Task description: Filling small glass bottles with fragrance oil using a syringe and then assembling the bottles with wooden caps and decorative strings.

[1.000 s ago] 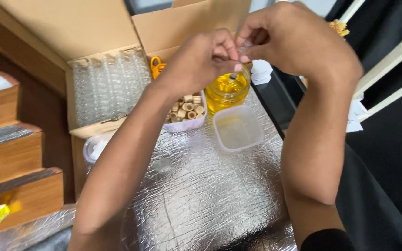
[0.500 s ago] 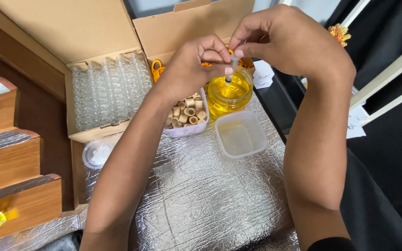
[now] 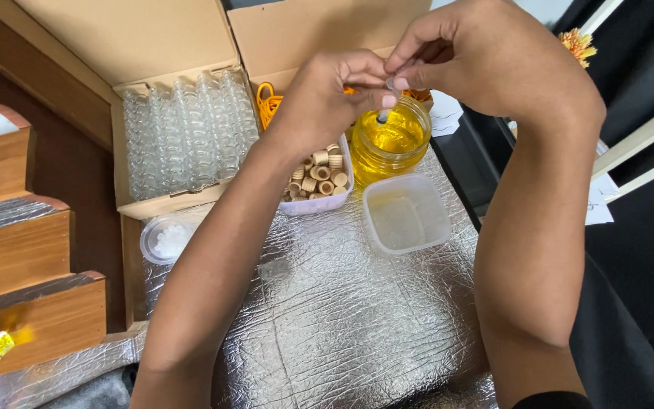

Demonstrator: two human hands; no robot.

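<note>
Tiny glass vial [image 3: 384,113]: that is the small clear thing both hands are pinching, right above the open jar of yellow liquid [image 3: 390,140]. It hangs just over the jar's mouth, and it is too small to see if it touches the liquid. The left hand [image 3: 327,98] is mostly curled up, with its thumb and first finger pressed together on the vial. The right hand [image 3: 486,60] is curled too, and its fingertips [image 3: 410,72] pinch the top of the same little vial. The two hands touch each other there. The jar stands on a crinkly silver sheet [image 3: 342,326] that covers the table. Just beside the jar, on its left, sits a white tub full of small wooden corks [image 3: 316,178]. The left wrist is over that tub. In front of the jar is a square clear plastic tub [image 3: 406,216] that looks almost bare inside. To the left is a cardboard box [image 3: 160,45] with its lid flipped up, and rows of little clear bottles [image 3: 187,132] lie packed inside it. A round clear cup with white bits [image 3: 166,238] sits near the box's front corner. Some orange cord [image 3: 268,102] peeks out behind the left hand. Wooden steps [image 3: 24,250] stand at the far left edge.
</note>
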